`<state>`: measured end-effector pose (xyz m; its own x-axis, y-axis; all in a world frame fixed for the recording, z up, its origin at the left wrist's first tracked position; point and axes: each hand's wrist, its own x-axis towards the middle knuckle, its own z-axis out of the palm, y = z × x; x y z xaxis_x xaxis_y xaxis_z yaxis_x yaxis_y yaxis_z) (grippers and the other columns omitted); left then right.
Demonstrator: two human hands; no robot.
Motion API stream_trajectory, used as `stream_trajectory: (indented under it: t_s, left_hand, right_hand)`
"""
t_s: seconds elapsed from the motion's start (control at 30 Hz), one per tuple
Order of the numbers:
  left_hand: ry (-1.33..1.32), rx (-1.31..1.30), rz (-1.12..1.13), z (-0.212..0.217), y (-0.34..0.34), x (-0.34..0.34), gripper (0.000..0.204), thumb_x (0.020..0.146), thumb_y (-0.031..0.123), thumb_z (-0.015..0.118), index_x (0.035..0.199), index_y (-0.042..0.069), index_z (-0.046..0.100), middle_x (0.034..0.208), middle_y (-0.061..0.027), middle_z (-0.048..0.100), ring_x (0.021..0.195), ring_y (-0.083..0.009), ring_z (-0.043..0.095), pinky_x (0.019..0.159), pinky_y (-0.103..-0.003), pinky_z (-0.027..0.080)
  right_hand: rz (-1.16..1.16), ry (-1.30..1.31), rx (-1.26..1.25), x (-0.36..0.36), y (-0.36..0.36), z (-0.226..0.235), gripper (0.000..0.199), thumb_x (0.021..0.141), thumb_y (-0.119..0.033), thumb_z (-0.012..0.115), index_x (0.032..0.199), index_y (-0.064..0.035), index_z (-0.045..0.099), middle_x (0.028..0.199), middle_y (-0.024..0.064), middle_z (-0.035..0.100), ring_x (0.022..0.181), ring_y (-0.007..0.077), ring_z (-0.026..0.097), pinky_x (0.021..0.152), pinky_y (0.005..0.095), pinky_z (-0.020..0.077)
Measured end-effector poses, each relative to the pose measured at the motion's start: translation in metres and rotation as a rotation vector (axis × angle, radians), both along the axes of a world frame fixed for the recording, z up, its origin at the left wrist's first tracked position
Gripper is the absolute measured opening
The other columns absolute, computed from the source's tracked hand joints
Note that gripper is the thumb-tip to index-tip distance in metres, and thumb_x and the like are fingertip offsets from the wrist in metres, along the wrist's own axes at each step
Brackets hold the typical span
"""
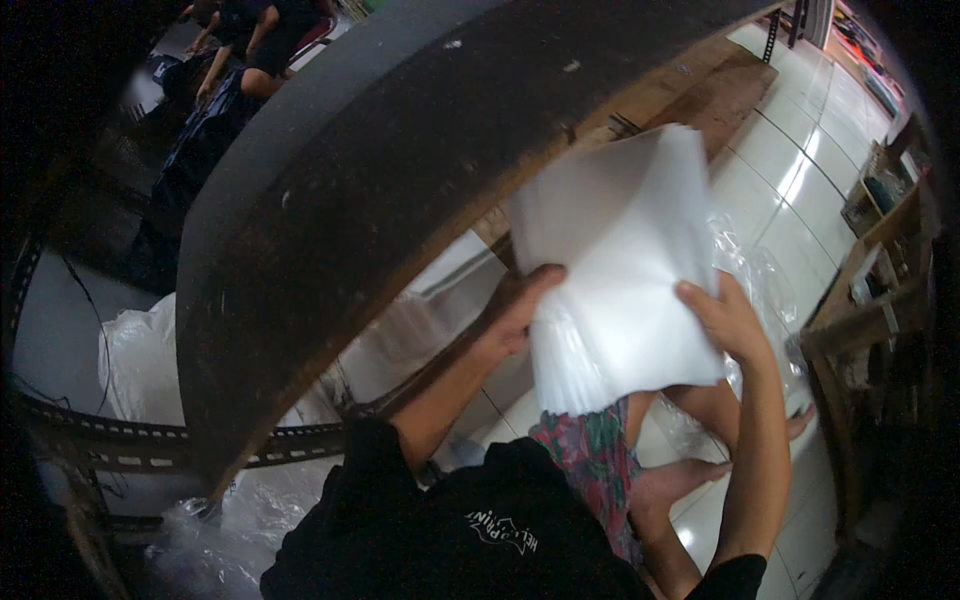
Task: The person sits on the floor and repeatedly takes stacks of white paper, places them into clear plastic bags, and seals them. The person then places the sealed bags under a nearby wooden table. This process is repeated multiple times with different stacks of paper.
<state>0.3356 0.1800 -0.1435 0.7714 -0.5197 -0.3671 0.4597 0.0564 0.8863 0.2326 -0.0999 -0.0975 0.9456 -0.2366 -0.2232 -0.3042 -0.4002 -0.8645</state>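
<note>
Between my two hands is a stack of translucent white plastic sheets, held up above my lap. My left hand grips its left edge, thumb over the front and fingers behind it. On the opposite edge my right hand does the same, thumb pressed on the face. The lower left of the stack fans into several separate layers. Most fingers of both hands are hidden behind the sheets.
A dark tabletop curves across at the left and above. Beneath it lie clear plastic sheets and white plastic bundles by a perforated metal frame. Crumpled clear plastic and a wooden rack are at right. Another person sits far left.
</note>
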Motion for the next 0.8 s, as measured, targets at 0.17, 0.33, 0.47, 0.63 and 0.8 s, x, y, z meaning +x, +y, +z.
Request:
stream_trajectory:
  t_s: [0.17,0.33,0.47,0.63,0.8]
  left_hand:
    - [-0.247,0.221,0.181,-0.062,0.092,0.05,0.044,0.084,0.026,0.064,0.119,0.0,0.055,0.112,-0.0139,0.061,0.102,-0.0241,0.06,0.089,-0.034,0.047]
    - [-0.001,0.303,0.389,-0.079,0.155,0.082,0.048,0.083,0.028,0.065,0.121,0.0,0.053,0.113,-0.0151,0.06,0.102,-0.0249,0.06,0.09,-0.034,0.047]
    - [0.054,0.397,0.454,-0.098,0.198,0.109,0.052,0.082,0.029,0.066,0.122,0.0,0.052,0.114,-0.016,0.059,0.102,-0.0255,0.06,0.09,-0.035,0.047]
    - [0.095,0.484,0.496,-0.126,0.233,0.132,0.056,0.081,0.03,0.068,0.125,0.0,0.05,0.116,-0.0172,0.059,0.102,-0.0263,0.06,0.09,-0.035,0.047]
    - [0.098,0.547,0.5,-0.139,0.252,0.142,0.06,0.08,0.032,0.069,0.127,0.0,0.049,0.117,-0.0184,0.058,0.103,-0.027,0.06,0.091,-0.035,0.047]
  right_hand:
    - [0.341,-0.019,-0.141,0.108,0.059,-0.065,0.047,0.087,-0.041,0.061,0.101,0.0027,0.065,0.085,0.025,0.067,0.081,0.0412,0.065,0.078,0.0452,0.0485]
    - [0.496,-0.092,-0.168,0.18,0.118,-0.136,0.054,0.088,-0.046,0.06,0.111,0.0024,0.062,0.109,0.0245,0.064,0.1,0.0394,0.062,0.088,0.0436,0.0473]
    - [0.339,-0.52,0.479,0.253,0.18,-0.221,0.056,0.089,-0.04,0.061,0.125,0.0021,0.052,0.121,0.023,0.059,0.103,0.037,0.061,0.091,0.0407,0.0489]
    - [0.038,-0.116,0.953,0.233,0.195,-0.179,0.051,0.09,-0.029,0.061,0.129,0.0015,0.048,0.119,0.023,0.06,0.099,0.0374,0.062,0.088,0.0419,0.0507]
    - [0.47,-0.182,-0.238,0.154,0.146,-0.185,0.044,0.087,-0.016,0.062,0.127,-0.0015,0.052,0.109,0.0244,0.063,0.091,0.036,0.064,0.082,0.0413,0.0511]
